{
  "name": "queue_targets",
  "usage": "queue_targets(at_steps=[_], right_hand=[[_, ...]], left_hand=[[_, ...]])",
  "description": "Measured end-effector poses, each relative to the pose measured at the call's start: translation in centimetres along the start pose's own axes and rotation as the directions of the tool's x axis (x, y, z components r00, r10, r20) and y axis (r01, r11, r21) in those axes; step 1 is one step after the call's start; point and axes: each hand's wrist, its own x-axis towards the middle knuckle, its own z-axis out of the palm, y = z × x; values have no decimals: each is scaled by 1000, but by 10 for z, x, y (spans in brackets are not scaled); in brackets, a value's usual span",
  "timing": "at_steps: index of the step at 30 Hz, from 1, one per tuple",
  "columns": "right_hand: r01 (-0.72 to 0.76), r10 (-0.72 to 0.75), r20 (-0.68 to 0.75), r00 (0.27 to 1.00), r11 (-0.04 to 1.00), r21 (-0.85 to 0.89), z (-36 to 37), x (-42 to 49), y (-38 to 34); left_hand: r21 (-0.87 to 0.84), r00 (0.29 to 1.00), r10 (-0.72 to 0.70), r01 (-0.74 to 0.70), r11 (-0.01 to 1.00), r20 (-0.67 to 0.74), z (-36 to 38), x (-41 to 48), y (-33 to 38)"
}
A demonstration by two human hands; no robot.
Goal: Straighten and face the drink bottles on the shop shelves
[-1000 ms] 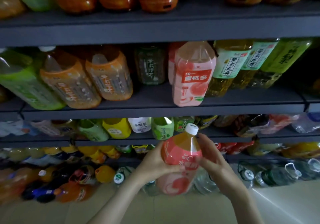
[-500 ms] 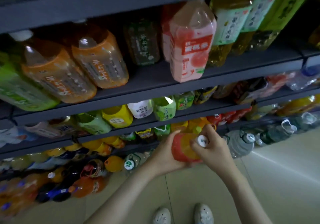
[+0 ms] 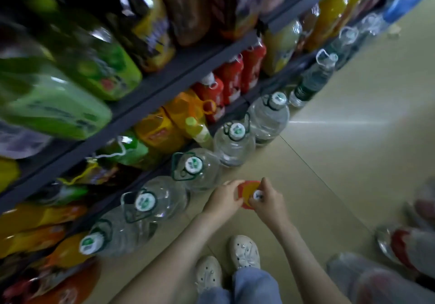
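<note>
Both hands are holding one pink bottle [image 3: 247, 191] seen from above: the left hand [image 3: 224, 199] is gripping its side and the right hand [image 3: 268, 201] is pinching its white cap [image 3: 258, 195]. It is hanging over the floor [image 3: 329, 162], right of the water jugs [image 3: 204, 169] beside the shelves [image 3: 164, 87].
</note>
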Motion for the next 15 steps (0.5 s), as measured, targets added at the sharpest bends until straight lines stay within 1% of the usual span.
queue_targets(at_steps=[3, 6, 9, 11, 13, 15], right_hand=[[-56, 58, 65, 996, 998, -26, 31, 47, 74], [-92, 97, 65, 993, 993, -77, 66, 83, 136], [-140, 149, 71, 986, 983, -120, 99, 101, 183], [-172, 180, 70, 981, 979, -111, 114, 104, 199], [-215, 223, 75, 972, 971, -103, 115, 106, 199], [-263, 277, 102, 955, 955, -137, 103, 105, 187]], left_hand=[[51, 996, -30, 26, 998, 90, 54, 47, -33], [90, 987, -69, 57, 994, 145, 95, 80, -60], [120, 981, -96, 76, 990, 166, 116, 96, -77], [137, 978, -107, 84, 987, 178, 120, 99, -82], [139, 976, -123, 99, 985, 178, 116, 98, -80], [124, 977, -141, 122, 985, 157, 105, 92, -68]])
